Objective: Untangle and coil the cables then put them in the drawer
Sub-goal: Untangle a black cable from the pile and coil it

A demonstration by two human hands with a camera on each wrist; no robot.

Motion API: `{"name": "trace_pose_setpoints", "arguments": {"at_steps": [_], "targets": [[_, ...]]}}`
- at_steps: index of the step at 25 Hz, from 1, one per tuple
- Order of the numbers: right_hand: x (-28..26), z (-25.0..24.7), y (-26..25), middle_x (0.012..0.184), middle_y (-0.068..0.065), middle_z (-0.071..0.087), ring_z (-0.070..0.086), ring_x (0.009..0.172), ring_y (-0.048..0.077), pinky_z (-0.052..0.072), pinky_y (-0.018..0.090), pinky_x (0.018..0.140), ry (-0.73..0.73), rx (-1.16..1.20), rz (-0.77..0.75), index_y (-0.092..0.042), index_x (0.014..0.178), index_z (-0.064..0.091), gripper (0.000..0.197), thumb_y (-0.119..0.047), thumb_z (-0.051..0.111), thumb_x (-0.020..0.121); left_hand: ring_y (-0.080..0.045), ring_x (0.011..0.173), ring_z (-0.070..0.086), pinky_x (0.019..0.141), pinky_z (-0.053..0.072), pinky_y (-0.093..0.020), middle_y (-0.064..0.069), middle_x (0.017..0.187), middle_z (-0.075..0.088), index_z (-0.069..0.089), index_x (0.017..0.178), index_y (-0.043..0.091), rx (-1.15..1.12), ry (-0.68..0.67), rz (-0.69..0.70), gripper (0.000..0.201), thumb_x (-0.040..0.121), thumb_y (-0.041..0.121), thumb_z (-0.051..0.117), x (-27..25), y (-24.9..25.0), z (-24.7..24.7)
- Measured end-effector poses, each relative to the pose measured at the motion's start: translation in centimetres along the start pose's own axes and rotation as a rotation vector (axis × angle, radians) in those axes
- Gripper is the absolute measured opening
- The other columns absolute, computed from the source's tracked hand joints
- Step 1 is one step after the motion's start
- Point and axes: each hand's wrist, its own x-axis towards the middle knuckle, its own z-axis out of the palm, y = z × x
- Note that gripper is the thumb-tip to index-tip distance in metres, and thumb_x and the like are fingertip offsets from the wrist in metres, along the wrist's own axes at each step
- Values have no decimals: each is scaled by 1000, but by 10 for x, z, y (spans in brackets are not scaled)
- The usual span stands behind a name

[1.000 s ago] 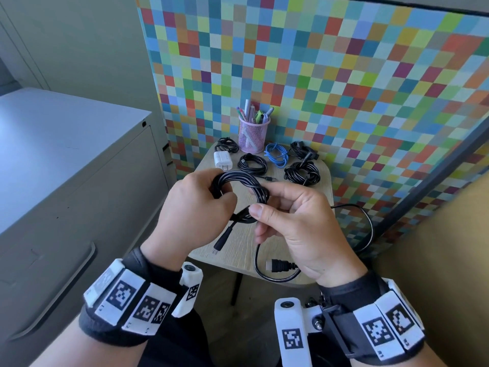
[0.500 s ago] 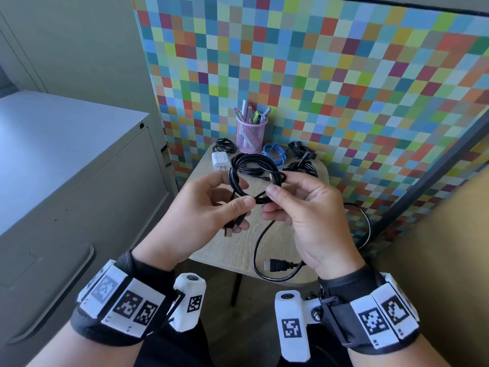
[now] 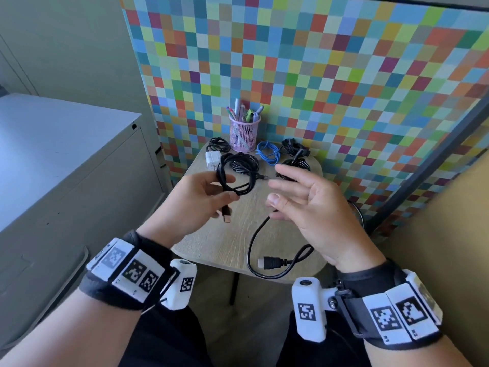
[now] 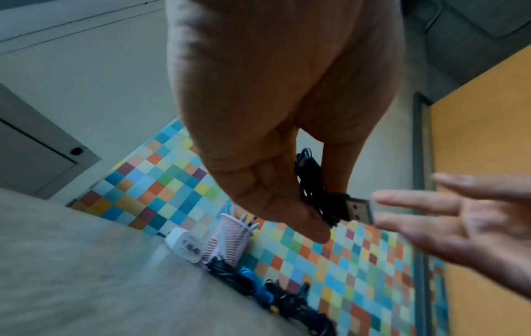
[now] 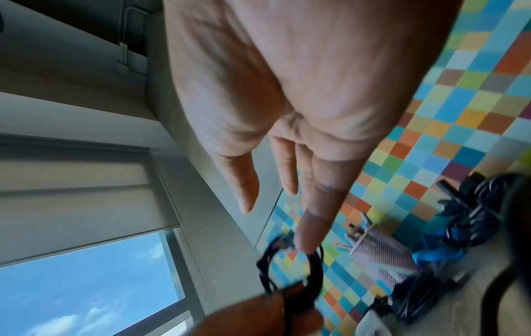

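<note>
**Black coil held up in left hand**

Black rubber-sheathed cable, wound into a small coil (image 3: pixel 235 176), held above the light wooden counter (image 3: pixel 232 234). Left hand (image 3: pixel 195 202) pinches the coil between thumb and fingers; silver USB plug (image 4: pixel 359 210) dangles beneath. Right hand (image 3: pixel 312 207) just beside it, fingers spread, holding nothing. Loose black cable with chunky plug (image 3: pixel 270 262) lies at counter's near edge. Pink mesh pen cup (image 3: pixel 244 133), blue coiled cable (image 3: pixel 268 152), white charger block (image 3: pixel 212 160) farther back.

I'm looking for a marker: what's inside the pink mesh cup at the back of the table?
The pink mesh cup holds several pens and markers standing upright, their tips poking above the rim, one of them green. Their lower ends show only dimly through the mesh, so an exact count is not possible.
</note>
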Motion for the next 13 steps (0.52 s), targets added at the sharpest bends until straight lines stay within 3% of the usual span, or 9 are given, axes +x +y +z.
{"name": "trace_pose_setpoints", "arguments": {"at_steps": [2, 4, 8, 11, 13], "targets": [[-5, -18, -5, 119, -10, 75, 77, 92, 18, 64, 40, 75, -28, -187, -8, -36, 133, 64, 47, -21, 79, 91, -19, 81, 76, 69, 55, -29, 6, 91, 80, 69, 115, 25, 114, 12, -63, 23, 94, 21, 74, 15, -10, -8], [-13, -38, -9, 112, -20, 75, 73, 84, 15, 61, 35, 75, -91, -389, -13, -44, 127, 67, 45, -30, 81, 86, -15, 73, 72, 68, 50, -26, 6, 89, 80, 66, 117, 26, 144, 6, -148, 27, 92, 24, 76, 30, -23, -12], [-32, -69, -10, 114, -34, 66, 62, 70, 10, 58, 28, 81, -178, -661, 24, -52, 126, 65, 54, -36, 86, 79, -17, 74, 63, 70, 51, -35, -1, 95, 77, 59, 120, 27, 178, 40, -279, 37, 89, 32, 78, 52, -47, -14], [-37, -71, 1, 116, -33, 64, 60, 63, 6, 58, 31, 77, -299, -751, 125, -58, 128, 61, 63, -35, 90, 76, -20, 73, 65, 73, 57, -36, -5, 89, 74, 58, 133, 19, 107, 99, -263, 44, 92, 16, 73, 58, -54, -12], [-37, -65, 12, 114, -32, 64, 64, 68, 8, 57, 28, 76, -335, -766, 140, -59, 127, 61, 61, -35, 89, 78, -25, 85, 74, 87, 63, -41, -6, 104, 75, 47, 149, 17, 16, 120, -259, 66, 89, 6, 73, 57, -56, -12]]}}
